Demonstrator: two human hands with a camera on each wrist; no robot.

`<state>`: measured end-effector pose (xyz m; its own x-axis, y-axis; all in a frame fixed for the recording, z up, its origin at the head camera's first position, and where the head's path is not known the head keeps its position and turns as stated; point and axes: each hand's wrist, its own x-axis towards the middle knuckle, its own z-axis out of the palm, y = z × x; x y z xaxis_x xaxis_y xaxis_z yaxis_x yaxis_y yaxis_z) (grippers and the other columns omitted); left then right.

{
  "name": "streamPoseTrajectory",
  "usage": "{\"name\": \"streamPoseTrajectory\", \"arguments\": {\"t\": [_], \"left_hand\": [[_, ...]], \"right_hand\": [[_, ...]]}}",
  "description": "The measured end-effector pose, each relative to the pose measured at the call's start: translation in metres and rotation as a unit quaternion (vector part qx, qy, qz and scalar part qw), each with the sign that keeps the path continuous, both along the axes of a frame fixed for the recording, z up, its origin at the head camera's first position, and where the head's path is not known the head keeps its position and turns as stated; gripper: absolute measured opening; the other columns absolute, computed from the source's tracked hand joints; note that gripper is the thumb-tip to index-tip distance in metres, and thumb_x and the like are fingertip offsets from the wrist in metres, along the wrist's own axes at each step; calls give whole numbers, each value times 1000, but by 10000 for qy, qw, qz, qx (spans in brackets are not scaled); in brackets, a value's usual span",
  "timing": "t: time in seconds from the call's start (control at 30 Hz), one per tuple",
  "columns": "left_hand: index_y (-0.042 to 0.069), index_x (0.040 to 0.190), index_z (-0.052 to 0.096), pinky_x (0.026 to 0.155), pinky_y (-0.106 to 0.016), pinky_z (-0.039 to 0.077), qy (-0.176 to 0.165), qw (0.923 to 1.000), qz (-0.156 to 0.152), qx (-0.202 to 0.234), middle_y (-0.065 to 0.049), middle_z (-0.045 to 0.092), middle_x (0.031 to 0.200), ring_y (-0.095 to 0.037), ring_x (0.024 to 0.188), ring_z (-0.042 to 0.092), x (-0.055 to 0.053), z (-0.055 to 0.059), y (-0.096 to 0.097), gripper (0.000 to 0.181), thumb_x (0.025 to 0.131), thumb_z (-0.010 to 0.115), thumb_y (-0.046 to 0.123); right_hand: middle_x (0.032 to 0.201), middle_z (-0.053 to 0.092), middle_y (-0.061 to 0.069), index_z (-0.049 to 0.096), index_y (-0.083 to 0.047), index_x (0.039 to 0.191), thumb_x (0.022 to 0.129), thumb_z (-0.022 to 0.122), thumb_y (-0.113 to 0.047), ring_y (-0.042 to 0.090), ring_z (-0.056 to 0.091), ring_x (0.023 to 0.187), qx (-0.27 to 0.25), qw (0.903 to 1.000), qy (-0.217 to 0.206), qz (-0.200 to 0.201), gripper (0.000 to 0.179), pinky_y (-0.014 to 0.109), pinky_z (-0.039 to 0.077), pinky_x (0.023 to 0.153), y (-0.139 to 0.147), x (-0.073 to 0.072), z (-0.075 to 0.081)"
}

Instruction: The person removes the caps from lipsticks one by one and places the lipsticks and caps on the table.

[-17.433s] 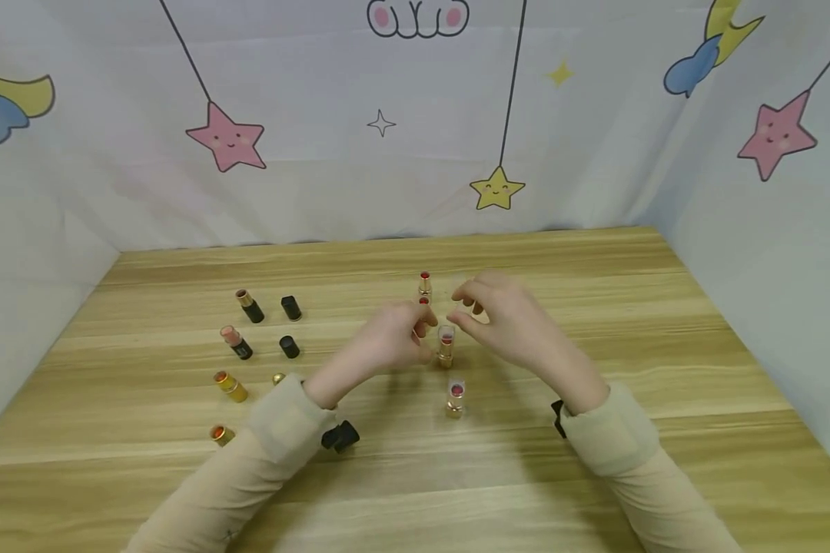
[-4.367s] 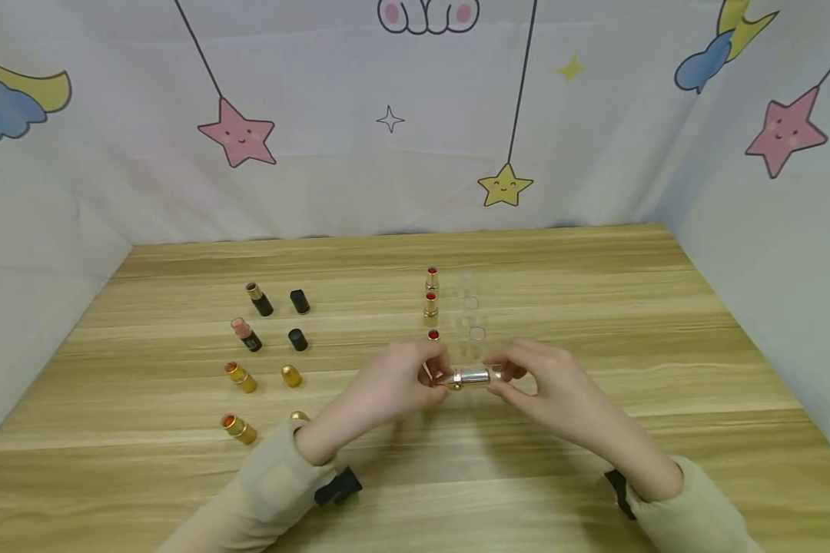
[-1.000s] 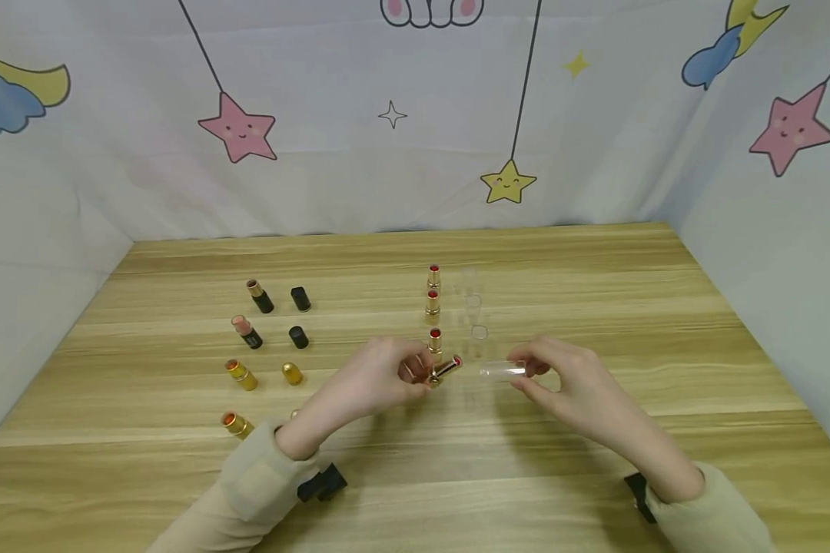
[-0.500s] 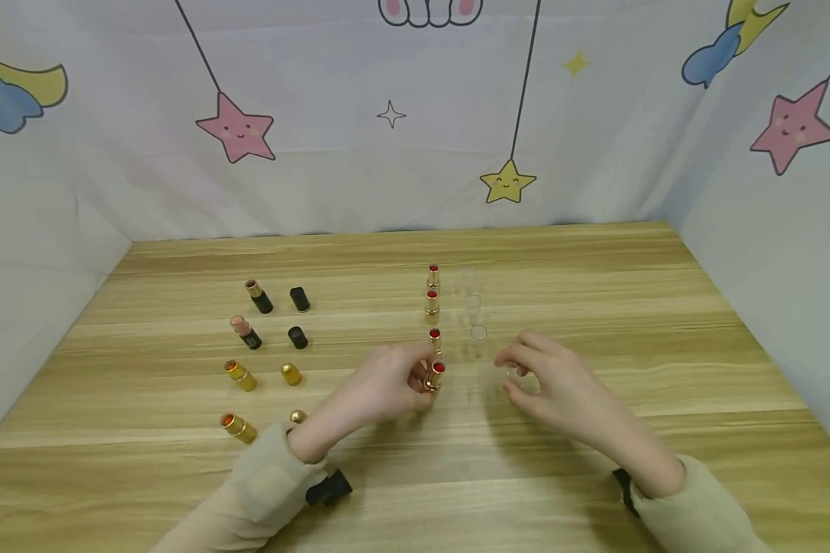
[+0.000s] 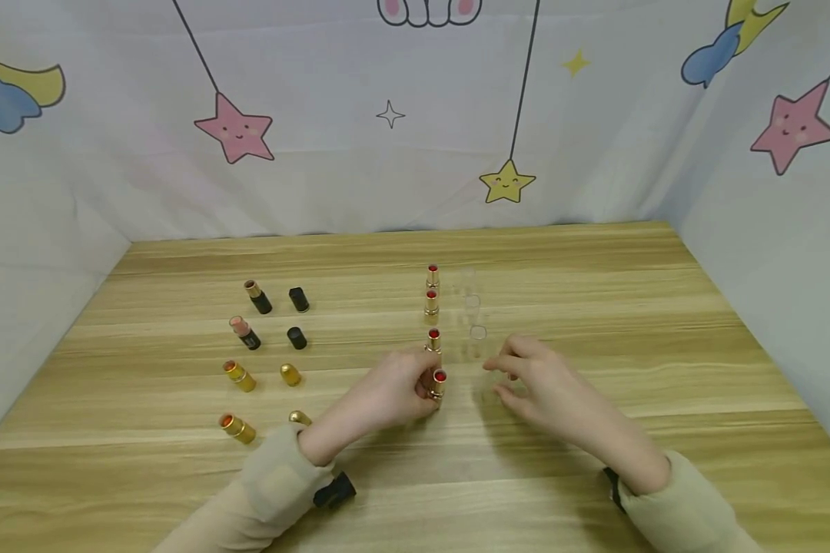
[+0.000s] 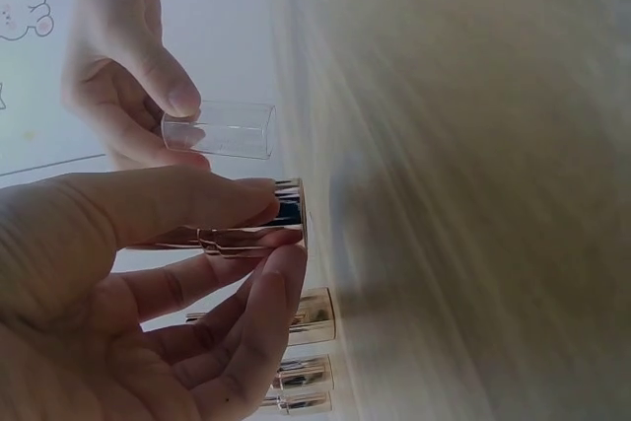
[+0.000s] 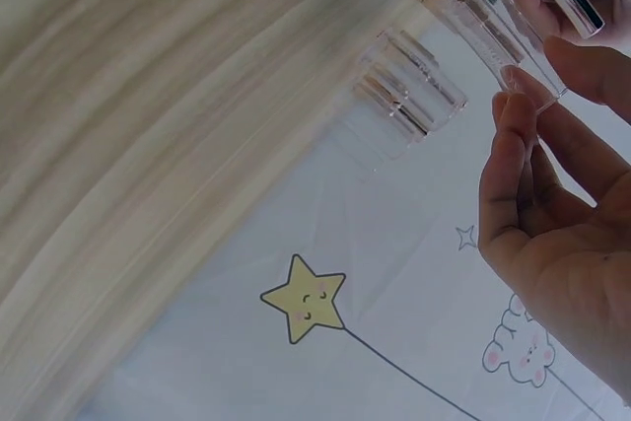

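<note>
My left hand (image 5: 394, 384) pinches the gold base of an upright red lipstick (image 5: 439, 378) between thumb and fingers; in the left wrist view the base's end is close to the tabletop. To its right, my right hand (image 5: 549, 388) holds a clear lipstick cap (image 6: 232, 132) by one end, the cap's other end pointing down toward the table. Beyond the held lipstick stand three uncapped red lipsticks in a line: a far one (image 5: 433, 276), a middle one (image 5: 432, 304) and a near one (image 5: 434, 338). Clear caps (image 5: 478, 333) stand in a parallel line to their right.
On the left lie a black-and-gold lipstick (image 5: 259, 298), a pink one (image 5: 246, 333) and two gold ones (image 5: 240, 376), with black caps (image 5: 299, 299) and gold caps (image 5: 290, 375) beside them. A white curtain (image 5: 318, 192) borders the wooden table (image 5: 595, 269).
Earlier both hands held one capped lipstick sideways; its clear cap came off to the right. Since then my left hand has turned the lipstick upright and lowered it, and the right hand tipped the cap downward.
</note>
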<state>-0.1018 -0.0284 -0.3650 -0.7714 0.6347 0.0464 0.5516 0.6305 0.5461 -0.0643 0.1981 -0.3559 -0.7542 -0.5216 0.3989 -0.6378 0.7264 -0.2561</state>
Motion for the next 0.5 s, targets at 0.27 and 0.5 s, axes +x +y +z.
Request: {"name": "streamPoseTrajectory", "arguments": {"t": [0.27, 0.5], "left_hand": [[10, 77, 56, 60, -22, 40, 59, 9999, 117, -103, 1, 55, 73, -10, 67, 49, 0, -2, 2, 24, 71, 78, 2], [10, 76, 54, 58, -21, 38, 138, 9998, 74, -144, 0, 53, 70, -10, 65, 47, 1, -1, 4, 26, 70, 79, 4]], "right_hand": [[81, 55, 0, 73, -3, 98, 75, 78, -4, 7, 48, 73, 80, 9999, -75, 84, 24, 20, 44, 63, -5, -1, -2], [87, 62, 3, 67, -3, 102, 75, 78, -4, 10, 56, 74, 68, 9998, -191, -9, 29, 21, 49, 65, -7, -1, -3]]}}
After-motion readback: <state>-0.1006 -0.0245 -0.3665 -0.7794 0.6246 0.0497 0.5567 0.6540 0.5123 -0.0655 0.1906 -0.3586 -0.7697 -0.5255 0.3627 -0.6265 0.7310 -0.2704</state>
